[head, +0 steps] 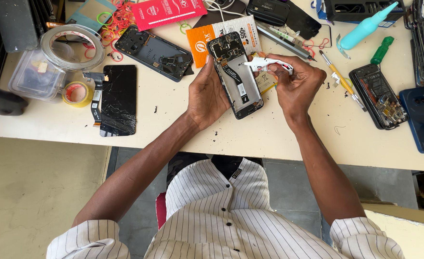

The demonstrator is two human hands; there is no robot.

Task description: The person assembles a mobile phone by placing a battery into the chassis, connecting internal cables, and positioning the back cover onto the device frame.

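Striped white shirt (221, 216) fills the bottom of the view, closest to the camera, both forearms reaching up from it to a cream worktable (279, 139) whose near edge runs across the middle. Bare tabletop lies just in front of the hands; clutter crowds the left, right and far sides. Left hand (207, 96) wraps the left side of an opened phone (236, 74), held tilted above the table at centre. Right hand (296, 84), just right of the phone, pinches a small white tube (265, 64) with its tip against the phone's upper part. Cracked black screen (118, 98) lies flat well to the left.
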